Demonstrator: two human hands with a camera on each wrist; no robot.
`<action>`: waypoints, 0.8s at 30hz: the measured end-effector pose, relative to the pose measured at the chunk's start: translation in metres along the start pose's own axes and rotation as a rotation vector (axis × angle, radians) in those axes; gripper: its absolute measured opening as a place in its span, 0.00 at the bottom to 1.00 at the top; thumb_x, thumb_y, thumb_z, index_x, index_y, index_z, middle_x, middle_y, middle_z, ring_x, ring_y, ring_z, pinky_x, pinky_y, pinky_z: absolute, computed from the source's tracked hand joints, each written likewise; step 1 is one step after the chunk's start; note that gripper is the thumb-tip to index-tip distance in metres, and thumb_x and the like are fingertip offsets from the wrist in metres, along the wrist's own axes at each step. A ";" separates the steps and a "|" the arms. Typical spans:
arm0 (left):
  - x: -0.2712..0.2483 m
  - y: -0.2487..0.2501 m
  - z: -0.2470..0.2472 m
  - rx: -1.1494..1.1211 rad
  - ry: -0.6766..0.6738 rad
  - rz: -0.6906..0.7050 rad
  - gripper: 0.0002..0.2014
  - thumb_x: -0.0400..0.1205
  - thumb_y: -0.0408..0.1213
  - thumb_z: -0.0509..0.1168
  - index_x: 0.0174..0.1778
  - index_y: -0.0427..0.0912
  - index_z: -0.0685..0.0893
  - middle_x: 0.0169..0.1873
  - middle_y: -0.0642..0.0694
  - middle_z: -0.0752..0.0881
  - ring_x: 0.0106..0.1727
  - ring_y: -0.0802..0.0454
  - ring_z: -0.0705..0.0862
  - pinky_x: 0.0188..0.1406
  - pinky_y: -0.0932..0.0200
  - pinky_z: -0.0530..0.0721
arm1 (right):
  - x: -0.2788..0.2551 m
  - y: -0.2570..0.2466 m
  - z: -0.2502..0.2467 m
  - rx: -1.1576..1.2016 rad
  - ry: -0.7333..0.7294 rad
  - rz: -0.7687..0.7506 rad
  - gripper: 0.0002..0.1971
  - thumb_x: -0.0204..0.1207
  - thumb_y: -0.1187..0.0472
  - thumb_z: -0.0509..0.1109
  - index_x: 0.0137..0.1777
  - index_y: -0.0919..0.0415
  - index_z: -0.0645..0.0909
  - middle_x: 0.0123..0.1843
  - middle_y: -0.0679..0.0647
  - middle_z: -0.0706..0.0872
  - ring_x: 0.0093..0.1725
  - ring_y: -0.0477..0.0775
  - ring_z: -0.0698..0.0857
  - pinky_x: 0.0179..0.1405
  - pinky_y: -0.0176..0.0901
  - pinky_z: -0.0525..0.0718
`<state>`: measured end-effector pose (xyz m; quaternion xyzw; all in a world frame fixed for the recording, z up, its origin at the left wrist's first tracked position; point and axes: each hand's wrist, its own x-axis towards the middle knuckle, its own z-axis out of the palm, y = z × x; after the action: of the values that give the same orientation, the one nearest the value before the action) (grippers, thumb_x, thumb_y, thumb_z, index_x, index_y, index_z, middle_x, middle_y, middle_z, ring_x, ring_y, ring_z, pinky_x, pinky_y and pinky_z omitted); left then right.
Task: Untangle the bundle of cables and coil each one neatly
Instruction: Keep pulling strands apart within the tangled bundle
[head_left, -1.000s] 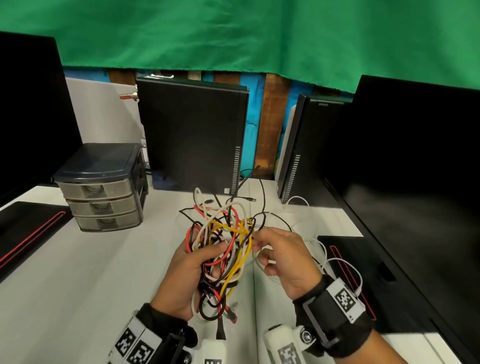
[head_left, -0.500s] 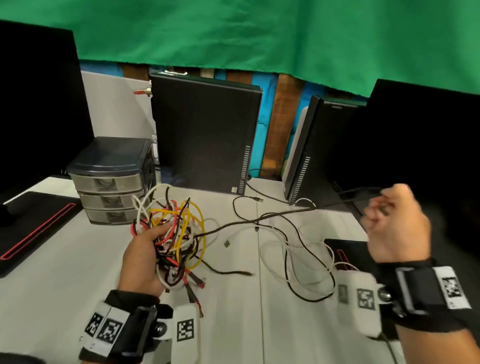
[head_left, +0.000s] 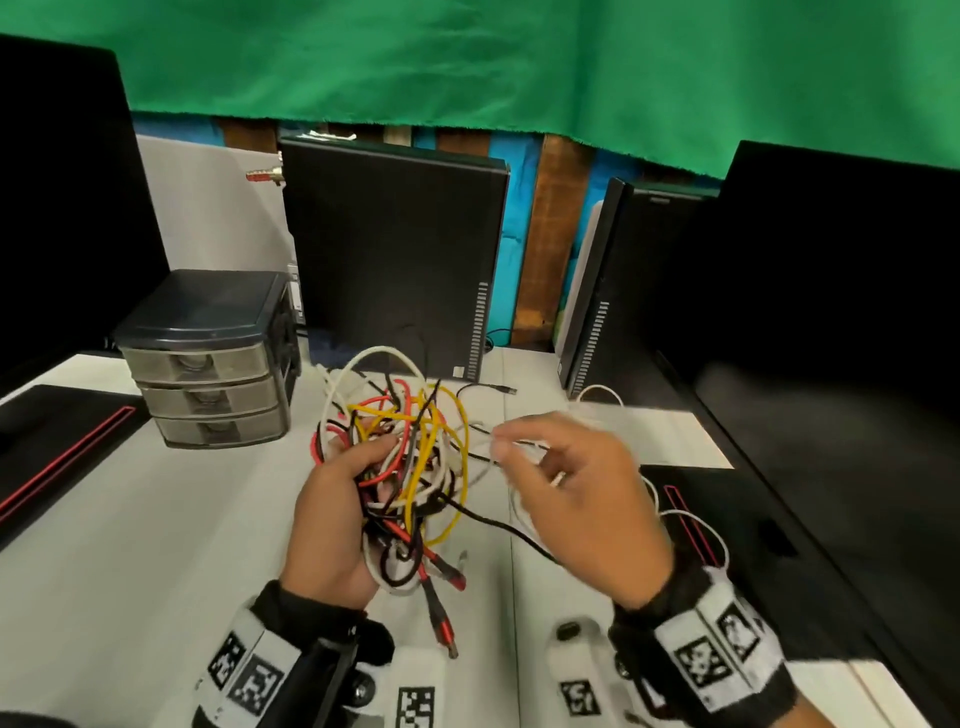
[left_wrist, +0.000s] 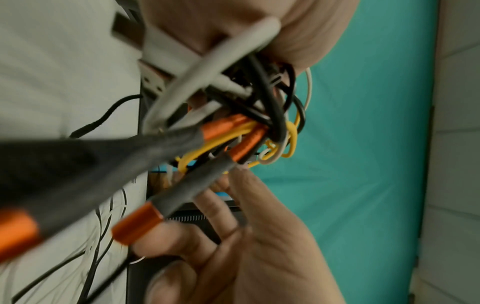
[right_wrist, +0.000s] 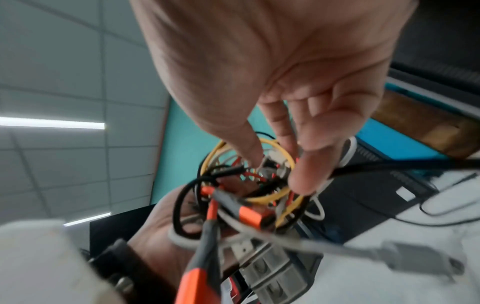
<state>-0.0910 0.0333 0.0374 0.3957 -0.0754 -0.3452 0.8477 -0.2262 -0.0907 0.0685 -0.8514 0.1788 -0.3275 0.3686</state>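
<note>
Above desk (head_left: 130, 545): left hand (head_left: 327, 525) grips one cable bundle (head_left: 410, 457).

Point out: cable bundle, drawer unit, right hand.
cable bundle (head_left: 415, 457), head view, on the yellow loops mid-tangle.
drawer unit (head_left: 208, 332), head view, on its dark lid.
right hand (head_left: 576, 499), head view, on the back of the hand.

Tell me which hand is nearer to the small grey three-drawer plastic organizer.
Left. The left hand, gripping the tangled bundle of coloured cables, sits just right of the small grey three-drawer plastic organizer. The right hand is farther right, beyond the bundle.
</note>
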 end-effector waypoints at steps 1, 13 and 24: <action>-0.003 -0.002 0.005 0.007 -0.023 -0.012 0.13 0.83 0.29 0.61 0.52 0.36 0.91 0.48 0.35 0.91 0.44 0.40 0.91 0.44 0.48 0.91 | -0.005 0.003 0.009 -0.049 -0.105 0.042 0.09 0.80 0.47 0.70 0.58 0.43 0.86 0.52 0.35 0.89 0.35 0.40 0.85 0.41 0.34 0.82; -0.006 0.007 0.008 -0.071 0.013 0.040 0.19 0.82 0.32 0.64 0.69 0.32 0.80 0.49 0.38 0.89 0.44 0.42 0.90 0.40 0.49 0.89 | -0.004 0.005 -0.001 0.026 -0.415 0.222 0.10 0.76 0.45 0.76 0.46 0.50 0.85 0.21 0.47 0.75 0.22 0.48 0.68 0.32 0.44 0.70; -0.015 0.013 0.014 -0.197 -0.047 0.017 0.12 0.86 0.32 0.57 0.41 0.41 0.83 0.19 0.50 0.82 0.16 0.57 0.80 0.16 0.66 0.80 | -0.012 0.005 0.020 -0.012 -0.462 0.187 0.04 0.80 0.52 0.74 0.48 0.49 0.89 0.36 0.48 0.92 0.31 0.38 0.82 0.44 0.40 0.84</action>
<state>-0.1010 0.0402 0.0589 0.3017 -0.0643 -0.3528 0.8834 -0.2212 -0.0774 0.0496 -0.8855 0.1698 -0.0877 0.4235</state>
